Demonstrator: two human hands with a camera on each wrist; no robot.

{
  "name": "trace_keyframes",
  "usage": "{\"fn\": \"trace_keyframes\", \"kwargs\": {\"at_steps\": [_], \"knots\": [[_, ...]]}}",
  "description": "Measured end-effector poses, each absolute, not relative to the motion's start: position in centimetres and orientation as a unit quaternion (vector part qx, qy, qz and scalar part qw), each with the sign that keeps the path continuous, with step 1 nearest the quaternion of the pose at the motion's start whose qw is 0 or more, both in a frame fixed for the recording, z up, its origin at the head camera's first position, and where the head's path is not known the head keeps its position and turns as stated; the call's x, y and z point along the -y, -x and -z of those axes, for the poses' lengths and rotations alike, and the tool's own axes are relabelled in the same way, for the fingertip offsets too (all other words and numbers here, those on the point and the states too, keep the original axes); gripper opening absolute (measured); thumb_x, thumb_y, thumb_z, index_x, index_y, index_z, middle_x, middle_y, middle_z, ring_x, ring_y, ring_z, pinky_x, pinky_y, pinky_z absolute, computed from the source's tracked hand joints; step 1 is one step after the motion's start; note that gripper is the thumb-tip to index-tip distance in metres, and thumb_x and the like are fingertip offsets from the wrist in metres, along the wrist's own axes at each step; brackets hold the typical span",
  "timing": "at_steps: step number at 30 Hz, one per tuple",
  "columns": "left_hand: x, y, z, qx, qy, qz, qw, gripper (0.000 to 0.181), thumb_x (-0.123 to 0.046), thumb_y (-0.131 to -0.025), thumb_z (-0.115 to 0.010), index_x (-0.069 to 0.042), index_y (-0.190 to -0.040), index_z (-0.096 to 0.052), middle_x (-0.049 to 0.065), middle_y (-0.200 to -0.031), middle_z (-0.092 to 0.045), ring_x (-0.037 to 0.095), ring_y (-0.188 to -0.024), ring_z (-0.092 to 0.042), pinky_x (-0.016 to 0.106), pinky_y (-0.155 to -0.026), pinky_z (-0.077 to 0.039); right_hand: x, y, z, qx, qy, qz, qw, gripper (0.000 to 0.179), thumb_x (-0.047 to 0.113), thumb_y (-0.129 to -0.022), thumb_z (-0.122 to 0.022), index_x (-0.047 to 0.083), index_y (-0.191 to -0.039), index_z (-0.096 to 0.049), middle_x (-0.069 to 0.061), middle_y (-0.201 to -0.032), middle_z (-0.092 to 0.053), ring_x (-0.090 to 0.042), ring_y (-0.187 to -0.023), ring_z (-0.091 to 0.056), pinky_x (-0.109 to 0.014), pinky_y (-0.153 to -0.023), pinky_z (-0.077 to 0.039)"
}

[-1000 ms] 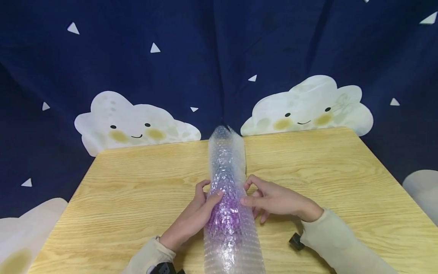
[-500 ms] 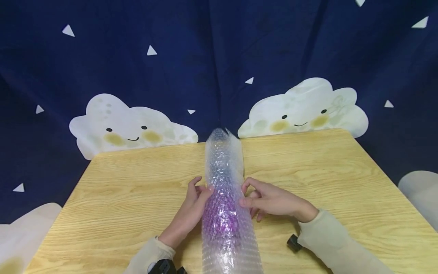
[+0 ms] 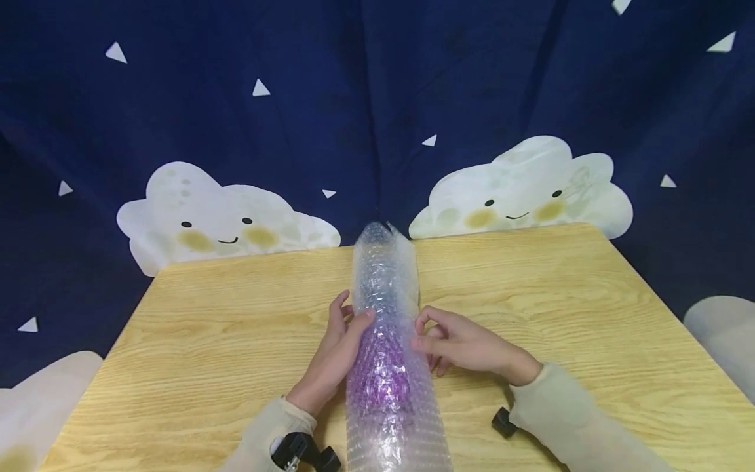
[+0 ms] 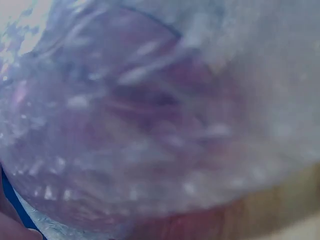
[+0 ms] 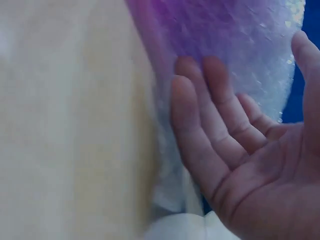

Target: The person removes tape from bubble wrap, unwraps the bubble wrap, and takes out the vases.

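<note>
A long bundle of clear bubble wrap (image 3: 383, 275) lies lengthwise across the middle of the table, from the back edge toward the person. Something bright purple (image 3: 386, 387) shows through the wrap; its kind is hidden. My left hand (image 3: 333, 351) lies along the bundle's left side, thumb on the wrap and index finger pointing away. My right hand (image 3: 463, 344) touches the right side with thumb and bent index finger. In the right wrist view the fingers (image 5: 210, 130) are loosely bent, apart from the thumb. The wrap (image 4: 125, 115) fills the left wrist view, blurred.
The wooden table (image 3: 248, 308) runs out on both sides of the bundle. A dark blue curtain (image 3: 283, 131) with printed clouds and white triangles hangs right behind it. Black wrist devices (image 3: 295, 449) sit at both cuffs.
My left thumb has slid from the top of the bundle toward its left side, and that hand has moved slightly forward. The right hand has hardly moved. The head view has shifted a little.
</note>
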State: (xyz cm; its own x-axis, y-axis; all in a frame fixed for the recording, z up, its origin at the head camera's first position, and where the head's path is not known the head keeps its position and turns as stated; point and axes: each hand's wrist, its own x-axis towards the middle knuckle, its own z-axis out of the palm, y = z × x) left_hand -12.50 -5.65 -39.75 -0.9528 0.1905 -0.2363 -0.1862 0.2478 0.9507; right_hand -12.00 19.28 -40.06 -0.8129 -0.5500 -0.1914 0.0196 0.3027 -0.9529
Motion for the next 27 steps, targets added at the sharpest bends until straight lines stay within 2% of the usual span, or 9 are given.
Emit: {"fn": "trace_keyframes", "kwargs": {"at_steps": [3, 5, 8, 12, 17, 27], "knots": [[5.5, 12.8, 39.9, -0.761, 0.000, -0.629, 0.157, 0.090, -0.062, -0.099, -0.054, -0.027, -0.167, -0.005, 0.015, -0.173, -0.017, 0.042, -0.160, -0.021, 0.065, -0.128, -0.022, -18.8, 12.0, 40.5, -0.757, 0.166, 0.581, 0.248, 0.033, 0.032, -0.104, -0.063, 0.004, -0.110, -0.047, -0.006, -0.076, -0.059, -0.022, -0.070, -0.067, -0.042, -0.067, -0.065], [5.4, 13.0, 40.1, -0.749, -0.007, -0.641, 0.166, 0.092, -0.064, -0.099, -0.053, -0.031, -0.167, 0.000, 0.011, -0.176, -0.008, 0.040, -0.162, -0.015, 0.064, -0.130, -0.016, -18.6, 11.9, 40.8, -0.751, 0.163, 0.591, 0.246, 0.032, 0.031, -0.104, -0.063, 0.005, -0.110, -0.046, -0.004, -0.075, -0.058, -0.020, -0.068, -0.067, -0.042, -0.067, -0.065], [5.3, 13.1, 40.5, -0.727, -0.018, -0.662, 0.183, 0.093, -0.066, -0.099, -0.052, -0.039, -0.166, 0.007, 0.004, -0.178, 0.002, 0.037, -0.163, -0.011, 0.062, -0.131, -0.014, -18.4, 11.9, 41.2, -0.741, 0.166, 0.603, 0.246, 0.031, 0.030, -0.104, -0.062, 0.005, -0.109, -0.045, -0.003, -0.076, -0.060, -0.019, -0.066, -0.067, -0.042, -0.067, -0.065], [5.1, 13.1, 40.8, -0.708, -0.026, -0.679, 0.190, 0.094, -0.064, -0.097, -0.058, -0.045, -0.164, 0.005, 0.002, -0.177, 0.004, 0.040, -0.162, -0.014, 0.063, -0.129, -0.020, -18.5, 11.9, 41.4, -0.734, 0.176, 0.608, 0.247, 0.030, 0.029, -0.106, -0.059, 0.005, -0.110, -0.042, -0.002, -0.077, -0.058, -0.018, -0.066, -0.067, -0.041, -0.068, -0.065], [5.0, 13.1, 41.1, -0.701, -0.033, -0.688, 0.186, 0.096, -0.061, -0.095, -0.064, -0.049, -0.163, 0.003, -0.001, -0.177, 0.006, 0.037, -0.163, -0.009, 0.065, -0.130, -0.014, -18.7, 11.8, 41.5, -0.748, 0.188, 0.589, 0.241, 0.029, 0.029, -0.108, -0.056, 0.005, -0.110, -0.039, 0.000, -0.076, -0.046, -0.015, -0.068, -0.059, -0.038, -0.067, -0.064], [5.6, 13.1, 41.6, -0.710, -0.020, -0.683, 0.171, 0.093, -0.059, -0.095, -0.063, -0.050, -0.163, -0.001, -0.001, -0.177, 0.005, 0.038, -0.163, -0.009, 0.068, -0.129, -0.014, -18.2, 12.0, 41.8, -0.754, 0.204, 0.577, 0.239, 0.027, 0.029, -0.110, -0.051, 0.005, -0.110, -0.037, 0.002, -0.078, -0.044, -0.010, -0.069, -0.049, -0.037, -0.068, -0.063]]}}
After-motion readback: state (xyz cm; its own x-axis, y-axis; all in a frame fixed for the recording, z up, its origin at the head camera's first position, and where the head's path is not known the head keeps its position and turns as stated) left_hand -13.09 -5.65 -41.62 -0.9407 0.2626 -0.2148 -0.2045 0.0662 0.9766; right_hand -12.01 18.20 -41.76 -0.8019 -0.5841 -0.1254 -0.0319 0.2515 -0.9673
